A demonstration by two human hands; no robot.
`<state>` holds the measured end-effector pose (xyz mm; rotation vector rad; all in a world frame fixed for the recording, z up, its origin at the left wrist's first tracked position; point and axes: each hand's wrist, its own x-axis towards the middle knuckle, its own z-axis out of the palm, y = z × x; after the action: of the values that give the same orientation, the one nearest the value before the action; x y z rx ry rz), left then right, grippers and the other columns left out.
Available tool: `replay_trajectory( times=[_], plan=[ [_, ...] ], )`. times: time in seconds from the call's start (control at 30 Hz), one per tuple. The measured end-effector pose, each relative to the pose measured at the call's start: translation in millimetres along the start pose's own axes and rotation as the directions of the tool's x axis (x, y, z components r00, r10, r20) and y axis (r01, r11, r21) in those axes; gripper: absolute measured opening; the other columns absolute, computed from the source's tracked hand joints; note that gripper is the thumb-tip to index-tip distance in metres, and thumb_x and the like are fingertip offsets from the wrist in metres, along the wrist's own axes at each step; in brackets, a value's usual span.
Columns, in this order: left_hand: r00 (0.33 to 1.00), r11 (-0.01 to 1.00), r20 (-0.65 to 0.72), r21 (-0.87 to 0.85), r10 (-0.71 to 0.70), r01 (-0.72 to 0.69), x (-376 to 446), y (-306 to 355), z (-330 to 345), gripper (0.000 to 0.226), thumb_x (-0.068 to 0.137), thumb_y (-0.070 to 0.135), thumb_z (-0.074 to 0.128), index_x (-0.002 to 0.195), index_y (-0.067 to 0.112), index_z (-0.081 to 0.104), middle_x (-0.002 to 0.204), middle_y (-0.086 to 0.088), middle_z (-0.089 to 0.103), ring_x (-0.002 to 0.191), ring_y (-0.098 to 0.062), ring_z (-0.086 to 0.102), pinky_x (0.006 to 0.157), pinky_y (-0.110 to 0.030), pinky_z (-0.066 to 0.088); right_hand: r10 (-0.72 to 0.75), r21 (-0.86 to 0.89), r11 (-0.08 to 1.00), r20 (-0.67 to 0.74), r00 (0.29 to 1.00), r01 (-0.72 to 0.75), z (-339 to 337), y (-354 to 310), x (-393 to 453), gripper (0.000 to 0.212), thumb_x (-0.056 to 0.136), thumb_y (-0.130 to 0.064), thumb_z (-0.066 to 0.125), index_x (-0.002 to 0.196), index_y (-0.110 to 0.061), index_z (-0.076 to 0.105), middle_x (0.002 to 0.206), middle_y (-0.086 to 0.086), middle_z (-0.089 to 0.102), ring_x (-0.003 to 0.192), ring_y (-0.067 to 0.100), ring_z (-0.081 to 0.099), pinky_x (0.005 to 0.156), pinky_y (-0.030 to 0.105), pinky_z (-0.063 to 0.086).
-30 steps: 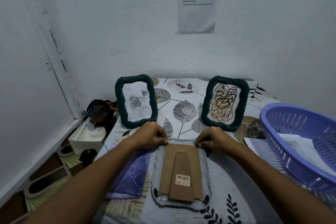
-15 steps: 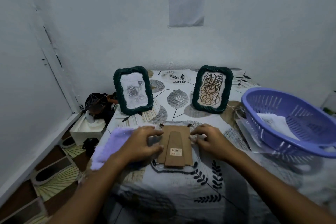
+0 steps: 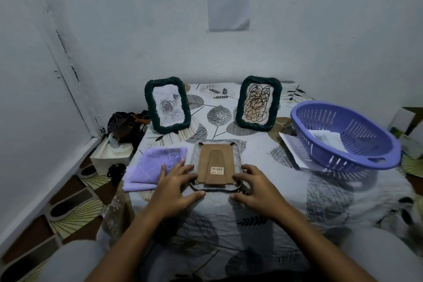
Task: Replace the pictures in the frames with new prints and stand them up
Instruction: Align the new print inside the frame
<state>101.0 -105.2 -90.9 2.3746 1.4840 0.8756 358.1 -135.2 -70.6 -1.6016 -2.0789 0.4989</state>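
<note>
A picture frame (image 3: 216,163) lies face down in the middle of the table, its brown cardboard back and folded stand upward, a barcode sticker near its near end. My left hand (image 3: 177,184) rests at its near left corner, fingers spread, thumb along the near edge. My right hand (image 3: 254,184) mirrors it at the near right corner. Two dark green woven frames stand at the back: the left frame (image 3: 167,105) shows a rose print, the right frame (image 3: 258,103) a print of brown loops.
A folded lilac cloth (image 3: 155,165) lies left of the flat frame. A purple slotted basket (image 3: 343,135) with paper prints inside sits on loose sheets (image 3: 291,146) at the right. The leaf-patterned tablecloth (image 3: 263,190) covers the table. Boxes and dark items fill the floor gap at left.
My hands slid from the far end of the flat frame down its sides to its near corners. The view pulled back and tilted down.
</note>
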Motion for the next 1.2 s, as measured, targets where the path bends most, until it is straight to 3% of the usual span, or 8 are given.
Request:
replay_trajectory(
  times=[0.13,0.27,0.37,0.57,0.7,0.9,1.0,1.2],
  plan=[
    [0.999,1.000,-0.042,-0.030,0.002,-0.003,-2.5,-0.1,2.9,0.099,0.065,0.094,0.030,0.125,0.022,0.063,0.143,0.006,0.049,0.143,-0.011,0.025,0.119,-0.054,0.001,-0.023,0.012,1.000,-0.052,0.998,0.024,3.2,3.1,-1.4,0.053,0.082,-0.037,0.071,0.131,-0.020,0.057,0.146,0.001,0.037,0.134,0.016,0.037,0.106,0.030,0.035],
    [0.986,0.998,-0.163,-0.053,-0.030,0.021,-6.6,0.5,2.9,0.075,0.068,0.074,0.055,0.114,0.016,0.069,0.130,0.002,0.061,0.135,-0.014,0.041,0.118,-0.054,0.011,-0.011,0.065,0.998,-0.130,0.991,0.019,4.9,3.5,-4.5,0.051,0.082,-0.036,0.071,0.127,-0.015,0.059,0.137,0.002,0.048,0.127,0.017,0.045,0.101,0.030,0.039],
    [0.980,1.000,-0.197,-0.022,-0.018,0.014,-7.4,-1.1,4.9,0.060,0.072,0.068,0.056,0.099,0.018,0.074,0.120,0.002,0.067,0.128,-0.017,0.049,0.116,-0.057,0.015,0.034,0.095,0.995,-0.235,0.971,-0.012,6.6,2.9,-5.8,0.042,0.080,-0.031,0.074,0.114,-0.009,0.065,0.121,0.004,0.058,0.114,0.018,0.053,0.093,0.027,0.042],
    [0.965,0.998,-0.255,-0.021,-0.064,0.060,-10.2,5.1,13.2,0.061,0.071,0.066,0.056,0.096,0.014,0.076,0.113,0.000,0.070,0.122,-0.019,0.055,0.117,-0.054,0.010,0.104,0.171,0.984,-0.293,0.950,-0.055,12.0,0.3,-9.9,0.027,0.078,-0.025,0.077,0.097,-0.008,0.071,0.111,0.006,0.062,0.108,0.020,0.057,0.090,0.030,0.044],
    [0.949,0.994,-0.297,-0.021,-0.108,0.107,-13.8,12.5,14.6,0.062,0.070,0.067,0.054,0.097,0.016,0.076,0.114,0.003,0.070,0.125,-0.018,0.051,0.116,-0.046,0.002,0.149,0.185,0.978,-0.302,0.942,-0.095,17.6,-5.6,-11.6,0.030,0.077,-0.030,0.077,0.101,-0.011,0.072,0.118,0.006,0.061,0.114,0.021,0.054,0.095,0.034,0.044],
    [0.936,0.985,-0.311,-0.012,-0.167,0.172,-15.8,20.8,16.7,0.066,0.068,0.071,0.050,0.097,0.018,0.076,0.115,0.006,0.068,0.130,-0.017,0.046,0.116,-0.053,-0.003,0.264,0.256,0.948,-0.296,0.918,-0.190,24.8,-14.2,-11.5,0.035,0.077,-0.028,0.077,0.107,-0.011,0.071,0.132,0.009,0.054,0.127,0.023,0.043,0.103,0.036,0.037],
    [0.933,0.983,-0.311,-0.017,-0.180,0.184,-15.2,20.1,17.4,0.067,0.067,0.072,0.049,0.097,0.019,0.075,0.115,0.006,0.068,0.131,-0.018,0.045,0.116,-0.053,-0.006,0.305,0.314,0.926,-0.286,0.908,-0.211,27.2,-15.2,-9.9,0.034,0.075,-0.026,0.079,0.105,-0.011,0.071,0.133,0.010,0.053,0.129,0.025,0.042,0.106,0.045,0.036],
    [0.934,0.981,-0.306,0.007,-0.183,0.195,-15.9,22.5,18.2,0.068,0.068,0.075,0.045,0.100,0.023,0.075,0.119,0.008,0.066,0.134,-0.017,0.039,0.114,-0.048,-0.014,0.356,0.333,0.905,-0.249,0.901,-0.265,24.4,-19.3,-6.0,0.035,0.075,-0.021,0.079,0.107,-0.011,0.071,0.138,0.012,0.048,0.132,0.026,0.038,0.110,0.043,0.032]
  ],
)
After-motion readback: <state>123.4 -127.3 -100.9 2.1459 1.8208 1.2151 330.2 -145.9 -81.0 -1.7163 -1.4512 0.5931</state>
